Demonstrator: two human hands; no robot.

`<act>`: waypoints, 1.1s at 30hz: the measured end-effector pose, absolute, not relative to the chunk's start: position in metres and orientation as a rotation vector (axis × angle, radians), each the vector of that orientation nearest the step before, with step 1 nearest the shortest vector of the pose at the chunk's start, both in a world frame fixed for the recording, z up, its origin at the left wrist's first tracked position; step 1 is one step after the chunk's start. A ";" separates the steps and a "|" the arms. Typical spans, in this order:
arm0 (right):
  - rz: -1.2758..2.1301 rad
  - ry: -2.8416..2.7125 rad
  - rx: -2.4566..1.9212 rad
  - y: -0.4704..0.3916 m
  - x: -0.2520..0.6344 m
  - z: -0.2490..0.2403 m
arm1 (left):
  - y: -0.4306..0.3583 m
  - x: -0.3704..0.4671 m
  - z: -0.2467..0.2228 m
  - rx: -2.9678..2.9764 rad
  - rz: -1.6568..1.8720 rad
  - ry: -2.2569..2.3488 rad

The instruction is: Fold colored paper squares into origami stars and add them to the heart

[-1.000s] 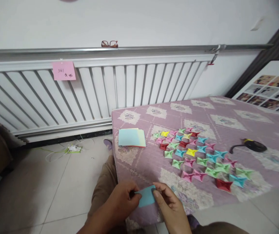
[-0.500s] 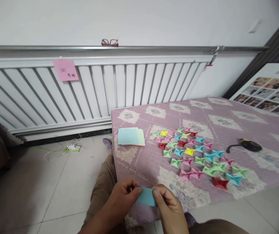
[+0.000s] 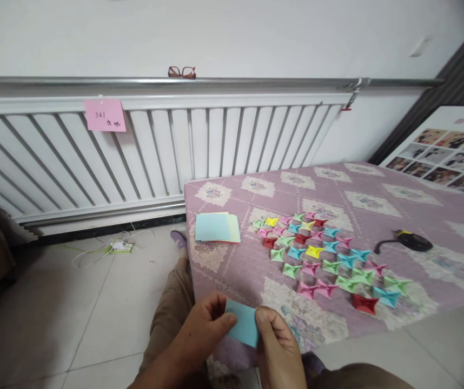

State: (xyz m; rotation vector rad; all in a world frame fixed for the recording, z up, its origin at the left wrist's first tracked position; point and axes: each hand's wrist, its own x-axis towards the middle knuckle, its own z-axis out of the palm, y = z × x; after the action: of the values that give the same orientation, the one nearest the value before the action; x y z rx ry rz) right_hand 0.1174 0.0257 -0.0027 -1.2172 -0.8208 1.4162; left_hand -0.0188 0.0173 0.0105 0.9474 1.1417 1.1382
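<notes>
A blue piece of paper [image 3: 242, 323], rectangular and apparently folded, is held above the table's near edge. My left hand [image 3: 203, 329] pinches its left side between thumb and fingers. On its right side my right hand [image 3: 278, 340] grips the edge, thumb on top. Beyond my hands, a stack of square paper [image 3: 212, 227], light blue on top with pale yellow-green and red below, lies at the table's left. Several rows of small folded paper shapes [image 3: 313, 252] in pink, green, blue, yellow and red stand to the right of the stack.
A patterned purple cloth [image 3: 232, 270] covers the table. A black and yellow object with a cord [image 3: 414, 241] lies at the right. Behind stands a white radiator [image 3: 211, 140], with eyeglasses [image 3: 182, 72] on the pipe above. A power strip [image 3: 120, 246] rests on the floor, left.
The blue paper has tilted, its right side lower and more of its face showing. My right hand has shifted slightly left and down; both hands keep their grip.
</notes>
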 end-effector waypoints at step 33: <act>0.912 -0.950 -1.413 0.036 0.127 -0.028 | 0.012 0.024 -0.022 0.886 1.109 1.249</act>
State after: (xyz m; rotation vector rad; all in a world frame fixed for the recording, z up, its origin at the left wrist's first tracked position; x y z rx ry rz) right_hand 0.1267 0.0364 -0.0278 -1.4130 -0.9499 0.9123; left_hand 0.0241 0.0117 -0.0217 0.8865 1.2486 1.1092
